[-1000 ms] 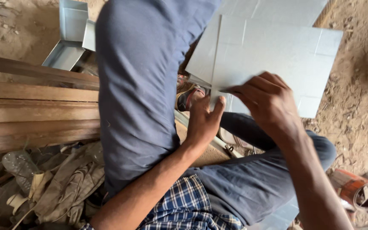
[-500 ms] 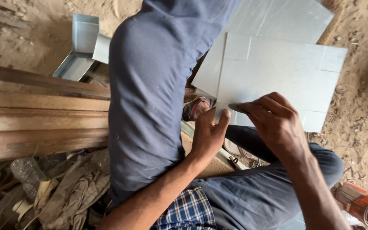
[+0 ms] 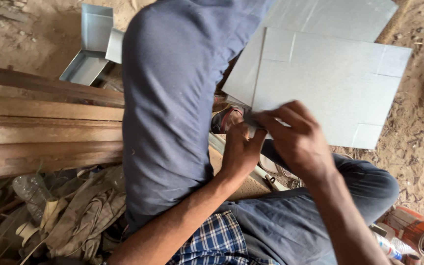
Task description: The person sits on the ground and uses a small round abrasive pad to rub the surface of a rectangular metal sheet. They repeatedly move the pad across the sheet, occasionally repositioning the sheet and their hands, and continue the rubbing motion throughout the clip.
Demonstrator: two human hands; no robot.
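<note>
- Since 0.5 s ago the camera view has drifted, so the metal sheet [image 3: 330, 83] sits slightly further to the right in the frame; the hands themselves have kept nearly the same pose at its near left corner.
- The right hand [image 3: 295, 140] is curled shut, its fingertips pinched at the sheet's lower-left edge; whether they also hold a small tool there cannot be told.
- The left hand [image 3: 239, 149] rests just below that corner, thumb raised toward the edge and fingers loosely bent; it seems to steady the sheet, but a real grip is not visible.
- Judged from so little change, the work at this corner is still going on, with no new fold to be seen.
- The sheet lies beyond both hands, resting over the raised knee [image 3: 172, 73] and marked with scored lines near its corners.
- Counts: 2 flat grey sheets, the worked one over a second sheet [image 3: 330, 17] further off; 1 folded metal channel piece [image 3: 92, 46] far to the left of the hands; about 3 wooden planks [image 3: 45, 127] left of the left hand; 1 orange tin [image 3: 410, 228] near the right forearm; 1 heap of rags [image 3: 65, 216] on the dirt floor [image 3: 418, 142].
</note>
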